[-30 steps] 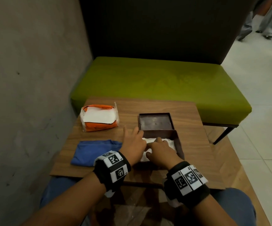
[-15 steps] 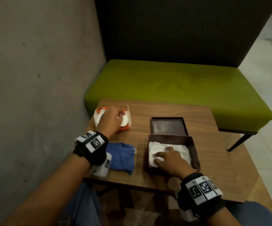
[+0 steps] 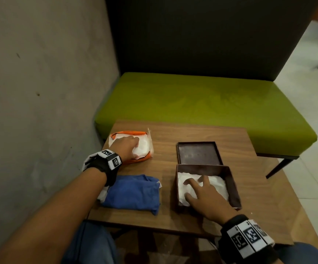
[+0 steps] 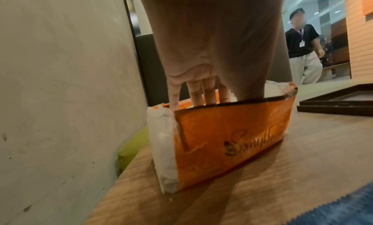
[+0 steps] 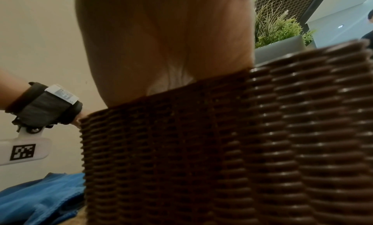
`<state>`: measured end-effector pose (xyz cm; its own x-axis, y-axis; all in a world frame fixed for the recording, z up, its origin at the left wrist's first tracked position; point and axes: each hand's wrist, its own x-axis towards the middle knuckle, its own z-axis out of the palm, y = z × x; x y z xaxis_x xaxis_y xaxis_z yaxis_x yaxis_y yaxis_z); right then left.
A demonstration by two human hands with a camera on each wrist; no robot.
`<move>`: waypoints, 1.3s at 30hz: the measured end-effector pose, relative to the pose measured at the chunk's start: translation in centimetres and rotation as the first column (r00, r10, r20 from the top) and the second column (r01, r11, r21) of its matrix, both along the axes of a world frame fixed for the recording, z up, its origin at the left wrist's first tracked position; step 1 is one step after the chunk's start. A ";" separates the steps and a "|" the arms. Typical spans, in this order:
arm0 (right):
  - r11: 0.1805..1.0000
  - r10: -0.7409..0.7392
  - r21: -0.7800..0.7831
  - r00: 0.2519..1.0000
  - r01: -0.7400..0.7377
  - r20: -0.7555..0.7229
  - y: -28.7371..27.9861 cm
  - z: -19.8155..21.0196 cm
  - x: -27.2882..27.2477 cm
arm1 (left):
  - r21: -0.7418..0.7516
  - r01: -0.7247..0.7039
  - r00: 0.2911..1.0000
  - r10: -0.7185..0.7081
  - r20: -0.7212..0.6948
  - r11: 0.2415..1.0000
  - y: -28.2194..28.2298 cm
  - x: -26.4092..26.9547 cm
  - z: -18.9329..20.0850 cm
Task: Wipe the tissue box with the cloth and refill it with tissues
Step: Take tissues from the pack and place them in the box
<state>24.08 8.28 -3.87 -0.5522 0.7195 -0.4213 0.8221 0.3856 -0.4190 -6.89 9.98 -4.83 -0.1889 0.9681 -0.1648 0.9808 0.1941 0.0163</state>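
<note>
While the right hand (image 3: pixel 204 195) presses flat on tissues in the tissue box (image 3: pixel 234 189), the left hand (image 3: pixel 125 147) has moved upper left, fingers digging into the orange pack (image 3: pixel 145 159) for more.

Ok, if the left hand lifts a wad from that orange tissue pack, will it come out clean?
Probably floppy: the tissues already bulge unevenly under the left hand. The orange pack looks like thin, torn-open film, likely light, so it may lift along unless held down.

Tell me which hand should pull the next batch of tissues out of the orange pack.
Left. The left hand already has its fingers in the orange pack; the right hand lies flat on the tissues in the brown box.
</note>
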 end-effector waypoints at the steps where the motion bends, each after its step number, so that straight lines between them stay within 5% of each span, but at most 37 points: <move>1: 1.000 -0.009 -0.004 1.000 0.009 -0.005 0.0 -0.1 0.0 | 0.012 0.007 0.999 -0.006 -0.040 1.000 -0.1 0.1 0.0; 13: 0.998 -0.063 0.025 0.996 0.064 -0.056 0.1 -1.2 0.0 | 0.177 0.034 0.996 -0.019 -0.087 0.984 -0.2 -0.7 -1.0; 22: 0.980 -0.071 0.190 0.997 0.067 0.017 -0.8 -0.8 0.0 | 0.359 -0.101 0.992 0.066 0.108 0.928 -0.3 -1.4 -0.2; 25: 0.961 -0.079 0.264 0.997 0.078 -0.006 -1.1 -0.7 0.0 | 0.451 -0.230 0.949 0.095 0.300 0.862 -0.6 -2.0 0.6; 29: 0.945 -0.096 0.304 0.991 0.121 -0.098 -1.4 -0.5 0.3 | 0.504 -0.454 0.806 0.097 0.584 0.735 -1.3 -2.6 2.2; 32: 0.914 -0.082 0.368 0.965 0.172 -0.249 -1.5 0.0 0.5 | 0.465 -0.667 0.620 0.088 0.780 0.582 -2.1 -2.3 4.2; 35: 0.885 -0.050 0.402 0.906 0.236 -0.421 -1.5 0.9 0.6 | 0.282 -0.818 0.261 -0.115 0.959 0.502 -3.2 -1.5 6.0; 39: 0.923 -0.072 0.235 0.736 0.306 -0.673 -2.1 3.5 -0.2 | -0.065 -0.755 -0.284 -0.237 0.929 0.653 -4.9 2.1 6.6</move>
<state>23.93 6.21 -0.37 -0.4408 0.8633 0.2457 0.4695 0.4551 -0.7566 -4.79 5.13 1.73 -0.5797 0.7952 -0.1779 -0.4350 -0.1175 0.8927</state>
